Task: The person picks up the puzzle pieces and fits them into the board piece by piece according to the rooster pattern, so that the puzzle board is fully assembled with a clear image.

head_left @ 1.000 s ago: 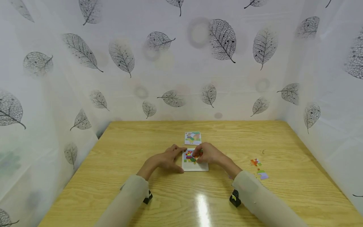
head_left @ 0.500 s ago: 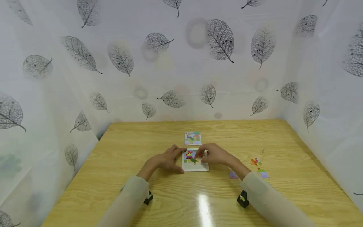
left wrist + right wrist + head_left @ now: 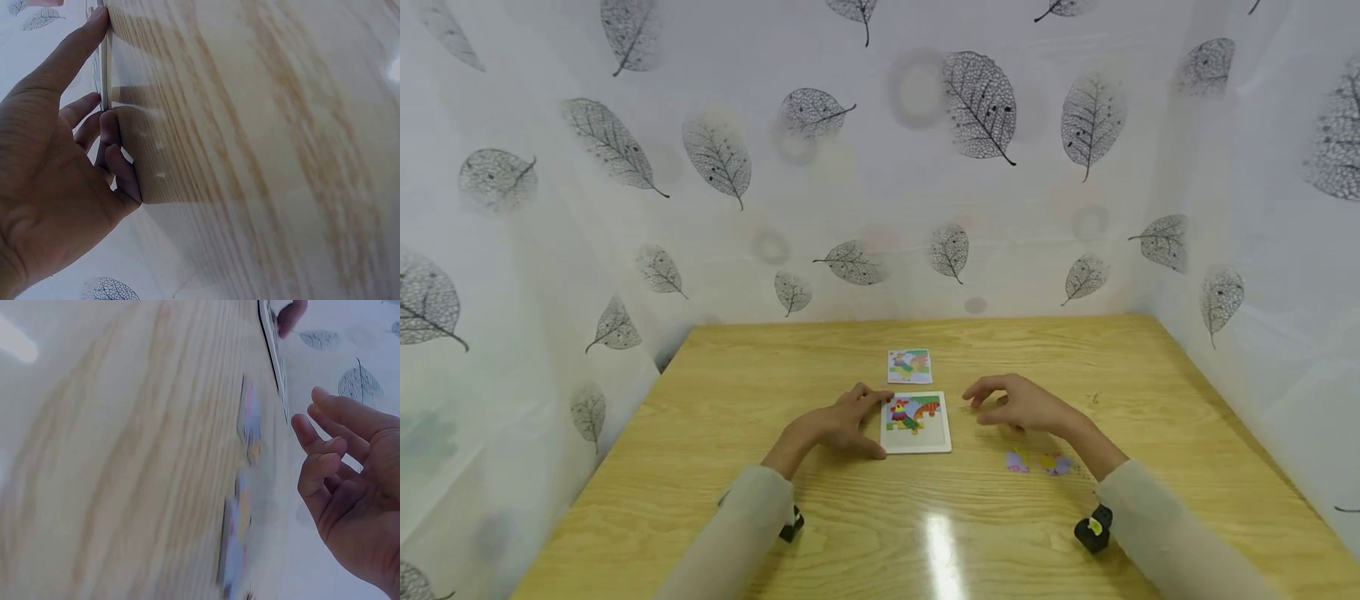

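A white-framed jigsaw puzzle board (image 3: 917, 446) lies in the middle of the table, partly filled with a colourful rooster picture whose lower part is bare. My left hand (image 3: 842, 423) holds the board at its left side, thumb at the near corner and index finger at the far one. To the right of the board, my right hand (image 3: 1022, 406) hovers with loosely bent fingers and nothing in them. Below it lie loose puzzle pieces (image 3: 1018, 462), lilac and yellow, seen edge-on as a purple piece (image 3: 232, 550) in the right wrist view.
Just behind the board lies a square picture card (image 3: 909, 366) of a similar rooster. The wooden table (image 3: 760, 358) meets a leaf-print curtain (image 3: 865, 192) at its back and sides. A wrist camera (image 3: 1093, 531) hangs by the right sleeve.
My right hand has left the board and moved right, its fingers opening; an orange-red tail piece now shows in the picture. The left hand stays put.
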{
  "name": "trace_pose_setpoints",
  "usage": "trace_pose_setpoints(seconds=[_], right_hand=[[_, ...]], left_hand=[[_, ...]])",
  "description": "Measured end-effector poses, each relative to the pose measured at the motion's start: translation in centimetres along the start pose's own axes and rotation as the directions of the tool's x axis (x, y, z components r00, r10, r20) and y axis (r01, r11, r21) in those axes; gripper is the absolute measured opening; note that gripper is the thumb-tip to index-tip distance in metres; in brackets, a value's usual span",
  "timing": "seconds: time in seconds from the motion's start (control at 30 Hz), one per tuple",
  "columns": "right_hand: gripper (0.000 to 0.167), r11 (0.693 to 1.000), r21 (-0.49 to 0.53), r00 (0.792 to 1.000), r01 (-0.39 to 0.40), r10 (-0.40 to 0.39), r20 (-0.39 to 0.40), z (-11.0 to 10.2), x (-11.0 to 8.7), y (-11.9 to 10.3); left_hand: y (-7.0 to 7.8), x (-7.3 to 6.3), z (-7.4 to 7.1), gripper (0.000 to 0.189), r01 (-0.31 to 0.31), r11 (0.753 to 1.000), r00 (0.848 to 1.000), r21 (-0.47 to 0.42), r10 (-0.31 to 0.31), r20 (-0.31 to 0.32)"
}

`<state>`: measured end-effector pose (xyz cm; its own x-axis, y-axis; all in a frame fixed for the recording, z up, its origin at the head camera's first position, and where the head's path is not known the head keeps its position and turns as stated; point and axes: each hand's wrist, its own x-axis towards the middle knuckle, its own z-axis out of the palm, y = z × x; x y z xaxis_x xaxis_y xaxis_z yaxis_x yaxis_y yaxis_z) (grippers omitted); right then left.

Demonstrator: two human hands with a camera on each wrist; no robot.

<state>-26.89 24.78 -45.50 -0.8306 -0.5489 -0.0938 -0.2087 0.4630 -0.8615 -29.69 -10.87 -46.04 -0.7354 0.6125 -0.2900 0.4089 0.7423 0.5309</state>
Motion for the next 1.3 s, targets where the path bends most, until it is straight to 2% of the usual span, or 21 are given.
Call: trace_pose_setpoints(seconds=[0.2,0.47,0.63,0.8,1.0,1.3], right_hand=[[0.043,0.999,0.022,0.999,-0.034,0.035,-0.030,-2.5,-2.9,1.2],[0.048,0.996,0.032,0.994,-0.085,0.087,-0.059,-5.0,-6.2,2.8],[0.049,0.995,0.052,0.994,-0.081,0.085,-0.070,-6.0,-7.9,3.7],[0.044,0.998,0.007,0.995,-0.065,0.065,-0.071,-6.8,-9.4,4.5],[0.047,0.999,-0.015,0.997,-0.048,0.047,-0.057,-7.3,-10.3,5.6],[0.037,1.000,0.007,0.998,-0.021,0.022,-0.052,-7.0,-10.3,6.2]], left_hand=[[0.0,0.1,0.1,0.097,-0.018,1.000,1.000,0.007,0.018,-0.005],[-0.3,0.1,0.1,0.097,-0.007,1.000,1.000,0.007,0.007,-0.013],[0.0,0.0,0.0,0.096,-0.005,1.000,1.000,0.011,0.005,-0.005],[0.1,-0.1,0.1,0.097,-0.009,1.000,1.000,0.004,0.009,-0.003],[0.0,-0.2,0.0,0.097,0.003,1.000,1.000,-0.005,-0.003,-0.007],[-0.1,0.0,0.0,0.098,-0.009,1.000,1.000,0.000,0.009,-0.001]])
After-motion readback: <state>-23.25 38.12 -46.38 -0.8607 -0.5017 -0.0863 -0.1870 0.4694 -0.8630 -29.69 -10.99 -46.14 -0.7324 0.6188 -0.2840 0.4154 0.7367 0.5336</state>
